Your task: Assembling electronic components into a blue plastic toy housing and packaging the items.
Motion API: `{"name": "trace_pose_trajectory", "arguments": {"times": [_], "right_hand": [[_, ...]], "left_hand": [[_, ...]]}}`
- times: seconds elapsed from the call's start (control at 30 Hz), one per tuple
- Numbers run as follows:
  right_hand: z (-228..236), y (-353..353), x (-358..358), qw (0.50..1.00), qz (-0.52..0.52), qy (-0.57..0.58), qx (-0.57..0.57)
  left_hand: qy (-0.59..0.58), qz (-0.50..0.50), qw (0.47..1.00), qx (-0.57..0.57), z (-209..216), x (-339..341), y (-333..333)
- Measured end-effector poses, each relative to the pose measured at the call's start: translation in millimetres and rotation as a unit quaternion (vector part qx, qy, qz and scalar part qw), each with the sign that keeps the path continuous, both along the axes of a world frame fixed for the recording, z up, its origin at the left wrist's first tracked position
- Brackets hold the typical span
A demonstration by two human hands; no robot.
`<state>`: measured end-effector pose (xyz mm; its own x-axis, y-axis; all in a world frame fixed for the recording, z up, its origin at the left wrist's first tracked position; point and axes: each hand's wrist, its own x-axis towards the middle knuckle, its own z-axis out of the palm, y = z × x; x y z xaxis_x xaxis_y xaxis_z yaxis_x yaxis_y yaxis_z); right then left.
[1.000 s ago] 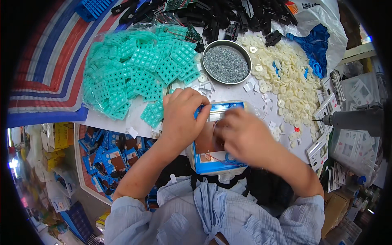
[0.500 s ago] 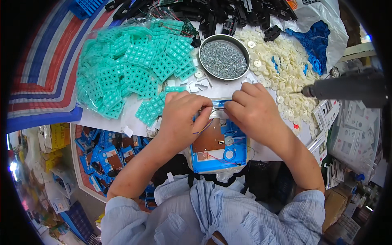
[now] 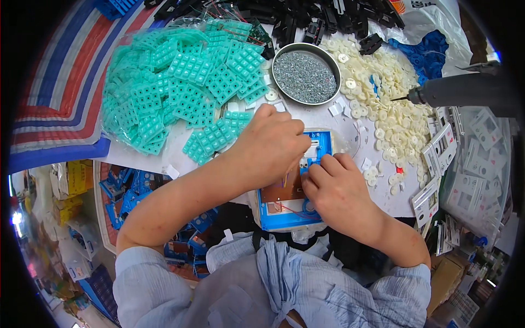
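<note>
A blue plastic casing (image 3: 290,221) lies open in front of me on the near edge of the table. Inside it are a brown circuit board (image 3: 276,193) and thin red, blue and yellow wires. My left hand (image 3: 273,143) reaches across the casing's upper left part, fingers curled together and pointing down. Over the casing's right side, my right hand (image 3: 343,192) is bent with thumb and fingertips pinched close to the board. Whatever either hand pinches is hidden behind the fingers.
Turquoise keypads (image 3: 188,68) heap up at the left, beside a round tin (image 3: 304,76) of small screws. Cream plastic discs (image 3: 383,98) spread rightward under an electric screwdriver (image 3: 465,90). Black parts (image 3: 322,22) lie far back. A bin (image 3: 106,218) of blue casings stands lower left.
My left hand has moved right, over the casing's upper part. My right hand has come down to the casing's right side. The wire stretched between the hands no longer shows.
</note>
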<state>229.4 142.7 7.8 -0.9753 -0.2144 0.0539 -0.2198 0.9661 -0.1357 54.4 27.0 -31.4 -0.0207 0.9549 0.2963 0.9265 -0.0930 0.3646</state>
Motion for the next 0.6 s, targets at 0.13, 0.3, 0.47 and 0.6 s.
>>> {"name": "trace_pose_trajectory", "arguments": {"times": [0.13, 0.3, 0.47, 0.6], "right_hand": [[-4.9, 2.8, 2.3, 1.000, -0.003, 0.008, -0.006], [-10.9, 6.3, 3.6, 0.999, -0.007, 0.033, -0.024], [-19.0, 8.8, 7.0, 0.996, -0.020, 0.066, -0.061], [-25.9, 10.2, 9.6, 0.991, -0.035, 0.083, -0.094]], "left_hand": [[0.035, -0.045, 0.998, -0.041, 4.8, 3.6, 6.9], [0.083, -0.114, 0.989, -0.041, 12.1, 1.7, 16.2], [0.109, -0.164, 0.977, -0.081, 19.0, -1.1, 22.4], [0.114, -0.180, 0.970, -0.119, 23.0, -2.0, 23.7]]}}
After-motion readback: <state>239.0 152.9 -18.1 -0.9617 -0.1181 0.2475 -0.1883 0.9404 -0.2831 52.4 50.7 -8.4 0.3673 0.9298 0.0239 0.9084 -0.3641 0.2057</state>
